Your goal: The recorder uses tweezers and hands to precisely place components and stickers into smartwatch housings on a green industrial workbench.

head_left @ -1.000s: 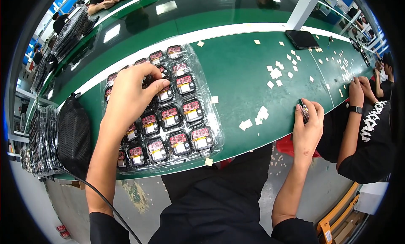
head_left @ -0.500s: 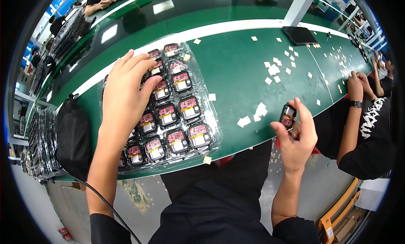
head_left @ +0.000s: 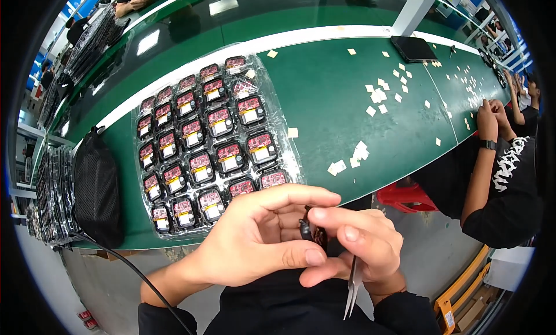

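Note:
Close in front of my body, my left hand [head_left: 249,242] curls its thumb and fingers around a small black-cased device [head_left: 315,233], which is partly hidden. My right hand [head_left: 370,242] meets it from the other side, its fingertips at the device. Metal tweezers [head_left: 353,288] are tucked in the right hand, tips pointing down. Just beyond my hands lies a clear plastic tray [head_left: 285,155] with rows of similar black-cased devices [head_left: 219,122], each showing a red circuit board and a white block.
Small pale square pieces [head_left: 377,96] are scattered over the green table [head_left: 324,74]. A black mesh pouch [head_left: 98,190] with a cable stands left, beside stacked trays [head_left: 55,196]. A black tablet [head_left: 413,49] lies far right, near a post. A co-worker [head_left: 498,178] sits at right.
My left hand has left the tray and come down toward my body. My right hand has brought the device left to meet it, and the tweezers now show in that hand.

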Available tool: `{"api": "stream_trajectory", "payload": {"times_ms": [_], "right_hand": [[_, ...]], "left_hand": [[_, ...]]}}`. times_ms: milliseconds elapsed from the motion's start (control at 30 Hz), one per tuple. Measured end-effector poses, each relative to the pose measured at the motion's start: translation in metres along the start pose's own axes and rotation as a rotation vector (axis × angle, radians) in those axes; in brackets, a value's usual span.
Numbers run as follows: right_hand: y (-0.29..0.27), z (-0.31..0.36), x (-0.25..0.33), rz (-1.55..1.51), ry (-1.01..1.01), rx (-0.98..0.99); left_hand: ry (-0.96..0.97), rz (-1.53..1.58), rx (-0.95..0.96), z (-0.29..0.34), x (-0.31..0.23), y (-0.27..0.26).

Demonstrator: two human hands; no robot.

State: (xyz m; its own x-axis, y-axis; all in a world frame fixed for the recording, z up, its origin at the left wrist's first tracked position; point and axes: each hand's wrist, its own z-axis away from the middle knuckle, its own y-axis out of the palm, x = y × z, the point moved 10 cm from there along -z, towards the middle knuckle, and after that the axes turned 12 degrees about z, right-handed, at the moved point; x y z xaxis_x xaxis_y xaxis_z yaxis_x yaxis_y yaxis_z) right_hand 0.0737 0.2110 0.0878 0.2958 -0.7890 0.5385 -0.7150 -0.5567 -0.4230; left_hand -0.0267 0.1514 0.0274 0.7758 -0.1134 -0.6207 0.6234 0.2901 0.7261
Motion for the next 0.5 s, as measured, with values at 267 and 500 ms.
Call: {"api": "stream_trajectory", "payload": {"times_ms": [267,500], "right_hand": [[0.0,0.017,-0.038,0.057,0.418,0.098],[-0.002,0.009,-0.015,0.545,0.104,-0.053]], "left_hand": [[0.409,0.118,-0.155,0.004,-0.011,-0.025],[0.533,0.058,-0.16,0.008,-0.01,-0.037]]}}
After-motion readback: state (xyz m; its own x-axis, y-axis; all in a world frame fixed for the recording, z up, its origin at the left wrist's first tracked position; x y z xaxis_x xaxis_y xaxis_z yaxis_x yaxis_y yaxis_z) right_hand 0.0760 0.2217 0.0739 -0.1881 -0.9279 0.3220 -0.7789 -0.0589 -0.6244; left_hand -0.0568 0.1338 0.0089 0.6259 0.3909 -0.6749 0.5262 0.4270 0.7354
